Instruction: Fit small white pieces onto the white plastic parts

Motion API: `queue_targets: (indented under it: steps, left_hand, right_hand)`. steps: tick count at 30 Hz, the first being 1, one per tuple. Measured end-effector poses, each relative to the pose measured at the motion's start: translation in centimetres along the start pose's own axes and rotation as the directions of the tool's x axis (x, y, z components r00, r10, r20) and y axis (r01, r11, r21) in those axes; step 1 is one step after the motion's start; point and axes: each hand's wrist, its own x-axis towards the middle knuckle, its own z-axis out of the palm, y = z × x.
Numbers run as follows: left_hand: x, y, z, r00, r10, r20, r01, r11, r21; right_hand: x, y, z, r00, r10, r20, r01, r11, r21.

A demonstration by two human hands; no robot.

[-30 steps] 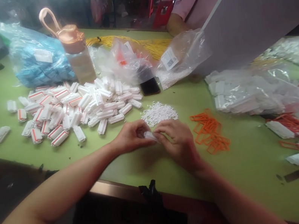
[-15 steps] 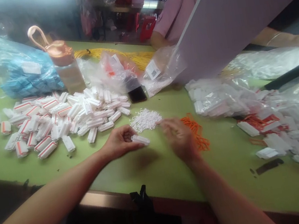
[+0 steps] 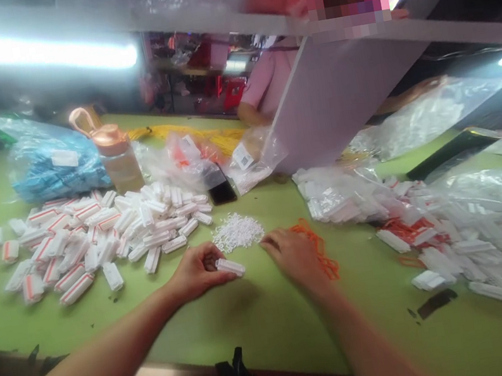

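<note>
My left hand (image 3: 200, 272) is closed round a small white plastic piece (image 3: 230, 266) that sticks out to the right, just above the green table (image 3: 263, 320). My right hand (image 3: 294, 256) rests on the table a little to the right, fingers curled near the edge of a small heap of tiny white bits (image 3: 237, 230). What its fingertips hold, if anything, I cannot make out. Orange plastic loops (image 3: 323, 259) lie right beside that hand.
A big pile of white and orange-striped pieces (image 3: 90, 237) lies at the left. Behind it stand a pink-capped bottle (image 3: 118, 155), a blue bag (image 3: 52, 163), clear bags and a black phone (image 3: 221, 191). White parts in clear bags (image 3: 431, 228) spread at the right. Another person in pink sits across.
My hands have come apart: the right hand left the white piece and went right toward the tiny bits and orange loops. The left hand kept the piece. The view tilted upward.
</note>
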Motion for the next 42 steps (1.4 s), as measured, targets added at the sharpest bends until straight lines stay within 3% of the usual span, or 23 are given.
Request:
queue_targets:
  steps: [5,10,17,21,30,37,42]
  left_hand:
    - [0.0,0.0,0.1,1.000,-0.006,0.006,0.006,1.000,-0.008]
    - [0.1,0.0,0.1,1.000,-0.013,0.004,0.013,1.000,-0.007]
    - [0.0,-0.1,0.1,1.000,0.017,0.000,-0.017,1.000,-0.014]
    - [0.2,-0.2,0.0,0.999,0.020,0.040,-0.018,0.998,-0.068]
    - [0.4,-0.9,0.1,0.996,0.082,0.042,-0.078,0.992,-0.098]
    - [0.4,-1.0,0.2,0.995,0.083,0.050,-0.077,0.991,-0.110]
    - [0.3,-0.8,0.2,0.997,0.067,0.036,-0.063,0.992,-0.105]
  right_hand:
    - [-0.1,-0.7,-0.8,0.994,0.088,0.062,-0.101,0.959,0.264]
    - [0.0,-2.5,-1.0,0.978,0.176,0.115,-0.210,0.754,0.622]
    - [-0.1,-5.5,-0.3,0.997,0.052,0.061,-0.080,0.669,0.739]
    - [-0.2,-6.8,-0.5,1.000,-0.009,0.023,-0.011,0.683,0.730]
    - [-0.4,-7.3,-0.6,0.995,-0.043,-0.089,0.087,0.804,0.588]
    - [-0.5,-7.4,-0.4,0.962,-0.202,-0.186,0.253,0.914,0.316]
    - [-0.8,-7.7,-0.6,0.932,-0.279,-0.232,0.328,0.921,0.211]
